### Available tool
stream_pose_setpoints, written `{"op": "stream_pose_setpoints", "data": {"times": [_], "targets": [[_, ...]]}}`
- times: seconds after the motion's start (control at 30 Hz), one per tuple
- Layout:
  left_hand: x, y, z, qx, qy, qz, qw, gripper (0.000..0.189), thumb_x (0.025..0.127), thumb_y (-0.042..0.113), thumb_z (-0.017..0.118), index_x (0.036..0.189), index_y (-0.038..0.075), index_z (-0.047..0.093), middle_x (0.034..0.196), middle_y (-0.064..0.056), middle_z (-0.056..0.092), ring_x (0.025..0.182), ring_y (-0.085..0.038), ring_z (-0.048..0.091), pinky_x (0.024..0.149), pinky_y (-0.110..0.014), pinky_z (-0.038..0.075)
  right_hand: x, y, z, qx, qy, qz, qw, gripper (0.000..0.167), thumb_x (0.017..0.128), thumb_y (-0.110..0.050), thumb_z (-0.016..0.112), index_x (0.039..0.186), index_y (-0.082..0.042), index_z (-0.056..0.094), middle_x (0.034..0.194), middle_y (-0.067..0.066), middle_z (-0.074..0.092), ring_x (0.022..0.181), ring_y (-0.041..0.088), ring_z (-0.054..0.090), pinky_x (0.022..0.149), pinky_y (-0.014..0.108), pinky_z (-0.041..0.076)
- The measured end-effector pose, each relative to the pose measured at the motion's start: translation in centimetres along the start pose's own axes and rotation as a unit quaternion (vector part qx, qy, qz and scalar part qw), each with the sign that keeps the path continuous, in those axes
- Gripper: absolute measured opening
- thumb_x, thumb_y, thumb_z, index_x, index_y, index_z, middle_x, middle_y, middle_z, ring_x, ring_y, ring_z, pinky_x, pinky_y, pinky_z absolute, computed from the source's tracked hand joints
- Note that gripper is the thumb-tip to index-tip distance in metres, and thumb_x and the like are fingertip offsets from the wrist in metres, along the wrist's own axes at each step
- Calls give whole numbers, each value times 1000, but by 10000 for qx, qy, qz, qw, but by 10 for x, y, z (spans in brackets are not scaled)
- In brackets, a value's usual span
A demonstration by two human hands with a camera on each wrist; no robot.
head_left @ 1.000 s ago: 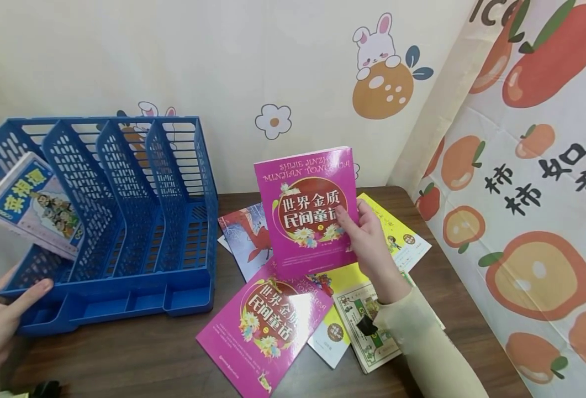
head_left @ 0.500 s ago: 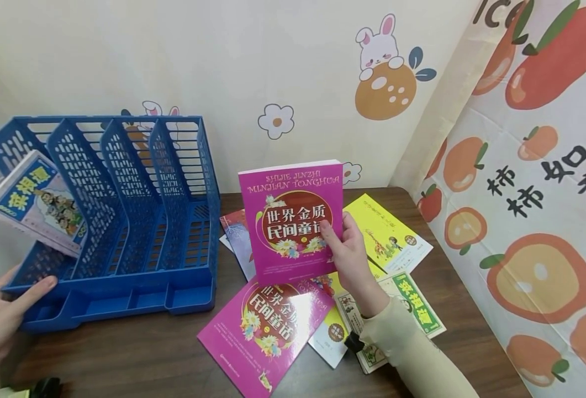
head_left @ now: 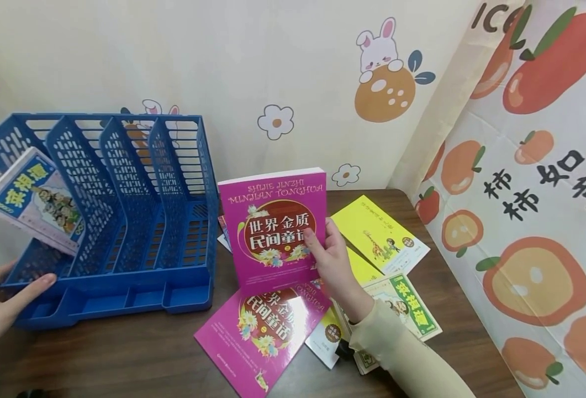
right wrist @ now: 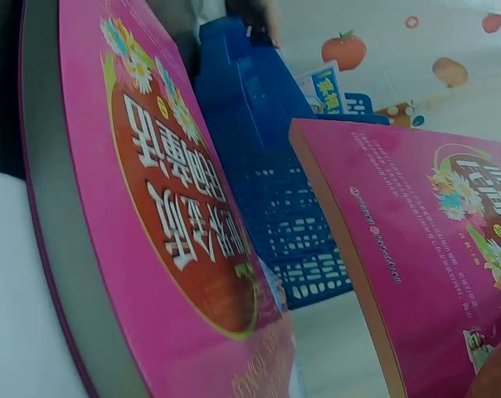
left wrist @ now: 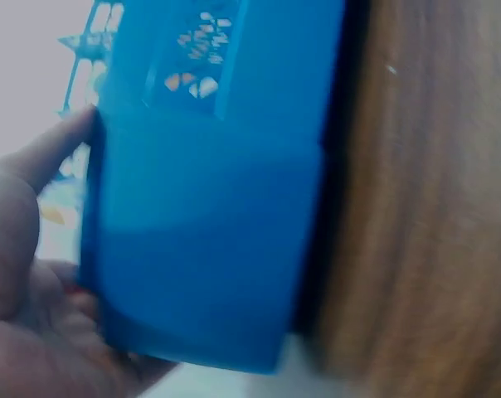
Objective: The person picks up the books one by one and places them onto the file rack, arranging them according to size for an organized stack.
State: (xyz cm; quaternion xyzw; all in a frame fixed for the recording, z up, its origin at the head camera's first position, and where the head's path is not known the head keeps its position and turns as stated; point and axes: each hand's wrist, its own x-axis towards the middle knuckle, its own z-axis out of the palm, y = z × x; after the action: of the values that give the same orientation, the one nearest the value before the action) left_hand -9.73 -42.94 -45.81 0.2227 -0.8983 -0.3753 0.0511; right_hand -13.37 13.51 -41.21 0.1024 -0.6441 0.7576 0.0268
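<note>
In the head view my right hand (head_left: 334, 271) grips a magenta book (head_left: 273, 229) by its right edge, thumb across the front cover. The book is raised and upright, its lower edge overlapping a second magenta book (head_left: 268, 331) that lies on the table. My left hand (head_left: 9, 301) holds the front left corner of a blue file rack (head_left: 138, 276), thumb over the rim. The left wrist view shows the rack's side wall (left wrist: 201, 249) between thumb and fingers. A pale book with a blue title (head_left: 39, 202) leans tilted in the rack's leftmost slot.
Right of the held book, yellow books (head_left: 379, 232) and a green-and-cream book (head_left: 404, 307) lie overlapping on the wooden table (head_left: 138, 359). A patterned wall covering (head_left: 293, 66) stands behind, another on the right. Several dividers split the rack, with small trays along its front.
My right hand has moved left and slightly down with the magenta book, uncovering more of the yellow and green-and-cream books. My left hand stays on the rack's corner.
</note>
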Motion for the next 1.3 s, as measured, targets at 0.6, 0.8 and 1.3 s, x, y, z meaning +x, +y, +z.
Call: {"op": "stream_pose_setpoints", "data": {"times": [0.6,0.8,1.3], "targets": [[-75,131,13,1295,424,1968,9709,69,107,40,71,150,-10,53,134,-45,60,109,-63,66,86,-75,54,17,17,34,417,-675,-200,9966,36,116,-22,53,151,-14,46,138,16,69,117,23,76,94,48,65],[-85,168,37,161,-806,2980,9510,70,106,40,74,162,7,47,149,-27,63,118,-49,70,85,-30,64,19,20,43,319,-902,-334,9948,36,114,-29,57,146,-14,49,137,15,69,118,22,74,96,47,64],[-88,201,75,-1327,-2496,3740,8833,51,107,13,73,154,7,56,138,-16,74,116,-28,77,89,-36,66,17,25,58,396,-1409,-590,9875,46,110,-38,62,145,-11,50,141,20,66,123,22,71,100,47,63]]}}
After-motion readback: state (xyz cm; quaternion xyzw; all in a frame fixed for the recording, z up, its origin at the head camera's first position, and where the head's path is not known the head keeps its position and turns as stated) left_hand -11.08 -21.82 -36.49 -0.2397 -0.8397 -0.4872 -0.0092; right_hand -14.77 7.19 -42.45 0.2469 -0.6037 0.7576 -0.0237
